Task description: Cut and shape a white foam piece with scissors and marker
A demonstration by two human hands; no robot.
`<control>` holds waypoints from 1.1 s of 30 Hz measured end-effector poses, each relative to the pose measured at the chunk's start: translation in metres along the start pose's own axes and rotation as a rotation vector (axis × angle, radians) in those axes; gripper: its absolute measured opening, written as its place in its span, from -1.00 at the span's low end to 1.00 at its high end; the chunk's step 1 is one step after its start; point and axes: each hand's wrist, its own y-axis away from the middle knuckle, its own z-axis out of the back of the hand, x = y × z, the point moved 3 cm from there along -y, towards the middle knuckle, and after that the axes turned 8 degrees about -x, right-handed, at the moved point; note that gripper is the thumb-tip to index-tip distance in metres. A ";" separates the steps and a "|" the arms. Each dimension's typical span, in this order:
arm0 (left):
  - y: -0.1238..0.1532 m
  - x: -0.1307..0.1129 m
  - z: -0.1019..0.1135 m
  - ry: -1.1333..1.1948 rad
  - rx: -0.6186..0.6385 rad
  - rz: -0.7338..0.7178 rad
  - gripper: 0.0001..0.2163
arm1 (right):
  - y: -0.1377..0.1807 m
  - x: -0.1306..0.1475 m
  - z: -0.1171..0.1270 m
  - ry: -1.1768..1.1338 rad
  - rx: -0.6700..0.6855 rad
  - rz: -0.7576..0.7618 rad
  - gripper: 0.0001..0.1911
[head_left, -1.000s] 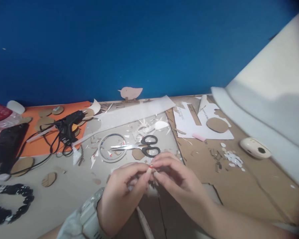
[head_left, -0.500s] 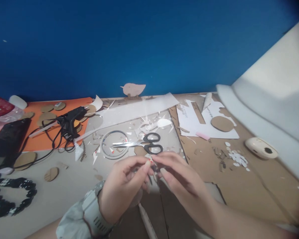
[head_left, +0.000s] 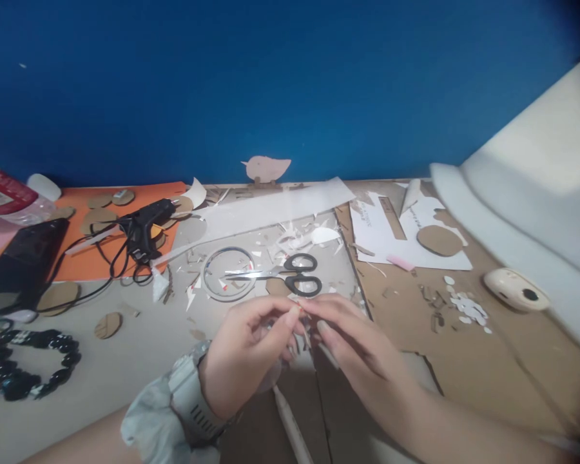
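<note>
My left hand (head_left: 244, 351), with a grey watch on its wrist, and my right hand (head_left: 352, 345) meet low in the middle over the table. Their fingertips pinch together on a tiny piece with a red spot (head_left: 298, 312); it is too small to name. Just beyond the fingertips lie black-handled scissors (head_left: 290, 276), blades pointing left over a clear ring (head_left: 228, 282). A white stick-like object (head_left: 290, 422) lies beneath my hands.
A black glue gun (head_left: 142, 229) with its cord lies on orange paper (head_left: 77, 258) at left, beside a black phone (head_left: 22, 261) and a black bead chain (head_left: 33, 370). Cardboard discs and paper scraps are scattered about. A cream-coloured punch (head_left: 515, 289) and white foam (head_left: 526, 193) are at right.
The view has drifted so the table items sit slightly further right and higher. My hands stay pinched together, shifted a little to the right.
</note>
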 end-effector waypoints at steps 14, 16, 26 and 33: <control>0.000 0.001 0.002 -0.069 0.004 -0.055 -0.86 | 0.006 0.009 -0.001 0.158 0.093 0.108 -0.53; 0.000 0.000 0.002 -0.082 0.000 -0.057 -0.86 | 0.008 0.010 -0.001 0.164 0.099 0.111 -0.51; 0.000 -0.006 0.000 -0.059 -0.012 -0.067 -0.87 | 0.004 0.007 0.003 0.179 0.033 0.054 -0.62; 0.000 -0.002 0.003 -0.146 -0.024 -0.092 -0.86 | 0.011 0.013 0.002 0.379 0.157 0.240 -0.52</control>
